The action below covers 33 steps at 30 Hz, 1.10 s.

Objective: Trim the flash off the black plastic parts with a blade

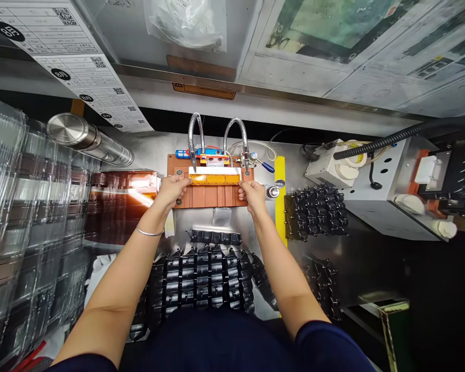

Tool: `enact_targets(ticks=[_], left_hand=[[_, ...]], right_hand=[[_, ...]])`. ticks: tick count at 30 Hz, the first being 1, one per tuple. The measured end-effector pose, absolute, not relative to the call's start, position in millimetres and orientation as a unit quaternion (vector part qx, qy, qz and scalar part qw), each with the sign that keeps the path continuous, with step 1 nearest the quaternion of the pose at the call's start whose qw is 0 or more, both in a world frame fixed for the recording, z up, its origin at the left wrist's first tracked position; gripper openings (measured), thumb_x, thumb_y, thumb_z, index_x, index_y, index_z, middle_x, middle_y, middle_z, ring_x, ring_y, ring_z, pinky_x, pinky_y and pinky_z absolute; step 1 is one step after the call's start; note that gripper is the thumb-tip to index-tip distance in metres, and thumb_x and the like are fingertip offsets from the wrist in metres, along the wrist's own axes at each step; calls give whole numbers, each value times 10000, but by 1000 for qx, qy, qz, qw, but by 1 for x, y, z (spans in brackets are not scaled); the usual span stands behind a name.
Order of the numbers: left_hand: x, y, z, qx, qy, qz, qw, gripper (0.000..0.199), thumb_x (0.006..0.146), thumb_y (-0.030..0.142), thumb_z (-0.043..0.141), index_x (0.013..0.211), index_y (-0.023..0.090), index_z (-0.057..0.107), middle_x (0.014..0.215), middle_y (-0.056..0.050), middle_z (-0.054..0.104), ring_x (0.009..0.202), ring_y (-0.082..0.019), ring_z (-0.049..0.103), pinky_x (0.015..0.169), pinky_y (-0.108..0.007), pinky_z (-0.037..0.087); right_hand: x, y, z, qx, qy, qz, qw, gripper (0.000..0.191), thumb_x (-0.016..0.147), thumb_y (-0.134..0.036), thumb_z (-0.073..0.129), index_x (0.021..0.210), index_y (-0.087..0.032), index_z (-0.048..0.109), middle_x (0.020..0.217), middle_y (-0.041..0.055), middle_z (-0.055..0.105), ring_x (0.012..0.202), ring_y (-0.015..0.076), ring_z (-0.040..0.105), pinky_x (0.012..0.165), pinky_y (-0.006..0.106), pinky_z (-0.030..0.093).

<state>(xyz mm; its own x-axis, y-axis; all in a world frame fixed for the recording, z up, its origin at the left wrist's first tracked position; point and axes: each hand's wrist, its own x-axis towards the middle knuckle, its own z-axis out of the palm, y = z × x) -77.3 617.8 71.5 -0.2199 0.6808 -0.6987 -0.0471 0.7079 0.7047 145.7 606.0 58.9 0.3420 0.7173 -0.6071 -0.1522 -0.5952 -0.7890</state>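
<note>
An amber strip (215, 179) with rows of small holes is stretched level between my hands, over a reddish-brown fixture block (213, 197). My left hand (172, 190) pinches its left end between thumb and fingers. At the right end, my right hand (253, 194) has thumb and fingertips closed on the strip's edge. Just behind the strip lies a white bar (232, 171). Two bendable metal hoses (195, 132) arch down toward the block, their nozzles pointing near the strip's ends. A blue-handled valve (266, 166) sits at the block's back right.
Black moulded parts (201, 276) lie in rows near my body, with more black parts (318, 212) right of a yellow strip (280, 206). Stacked clear trays (19, 232) stand at left, beside a steel-capped flask (89, 137). A white-and-grey machine (387, 191) occupies the right.
</note>
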Motion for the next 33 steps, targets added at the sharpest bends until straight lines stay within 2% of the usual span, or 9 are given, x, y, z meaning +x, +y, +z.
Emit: enact_targets(ticks=[15, 18, 21, 23, 25, 28, 30, 33], left_hand=[[-80, 620, 71, 226, 723, 294, 583, 227, 686, 114, 686, 562, 154, 501, 369, 80, 438, 286, -33, 319, 291, -149, 217], [-87, 624, 73, 237, 713, 267, 604, 226, 694, 111, 727, 570, 130, 539, 405, 49, 499, 313, -39, 386, 306, -148, 282], [-99, 620, 77, 244, 685, 254, 638, 151, 730, 128, 729, 642, 97, 611, 533, -16, 615, 389, -51, 497, 386, -155, 416], [-108, 607, 80, 257, 682, 260, 634, 134, 773, 178, 703, 696, 102, 624, 634, -39, 660, 435, -61, 547, 438, -171, 469], [-113, 582, 81, 291, 699, 234, 610, 178, 809, 274, 672, 735, 126, 608, 688, -39, 667, 443, -83, 571, 421, -188, 463], [-109, 534, 75, 364, 716, 116, 584, 299, 780, 447, 669, 813, 159, 591, 730, -54, 671, 464, -151, 609, 391, -229, 433], [-98, 502, 66, 407, 706, 75, 574, 397, 714, 498, 711, 909, 171, 601, 820, -84, 692, 614, -210, 670, 492, -262, 486], [-79, 464, 58, 443, 709, 110, 537, 487, 671, 450, 747, 1040, 167, 604, 986, -120, 686, 938, -267, 664, 794, -333, 517]], right_hand=[[148, 608, 58, -721, -188, 552, 376, 264, 695, -202, 701, 544, -184, 486, 399, -67, 543, 299, 51, 437, 306, 141, 369], [153, 609, 59, -719, -187, 572, 349, 302, 679, -254, 770, 551, -176, 507, 421, -41, 575, 308, 65, 466, 302, 155, 391], [164, 596, 62, -713, -199, 583, 335, 351, 651, -360, 814, 572, -168, 531, 447, -25, 593, 330, 75, 492, 315, 163, 408], [175, 576, 61, -703, -230, 576, 348, 363, 648, -425, 803, 610, -162, 554, 497, -19, 621, 378, 76, 532, 359, 160, 437], [187, 547, 58, -700, -271, 569, 336, 362, 639, -455, 790, 660, -160, 581, 535, -25, 636, 434, 78, 567, 391, 148, 440], [193, 501, 49, -704, -300, 590, 258, 365, 585, -434, 809, 765, -166, 639, 542, -40, 634, 477, 106, 594, 369, 148, 406], [186, 476, 44, -682, -308, 622, 229, 413, 557, -398, 823, 875, -177, 678, 682, -5, 700, 585, 140, 650, 418, 184, 467], [169, 455, 46, -648, -364, 634, 214, 456, 561, -342, 826, 972, -193, 695, 920, 47, 726, 827, 201, 690, 671, 311, 576]])
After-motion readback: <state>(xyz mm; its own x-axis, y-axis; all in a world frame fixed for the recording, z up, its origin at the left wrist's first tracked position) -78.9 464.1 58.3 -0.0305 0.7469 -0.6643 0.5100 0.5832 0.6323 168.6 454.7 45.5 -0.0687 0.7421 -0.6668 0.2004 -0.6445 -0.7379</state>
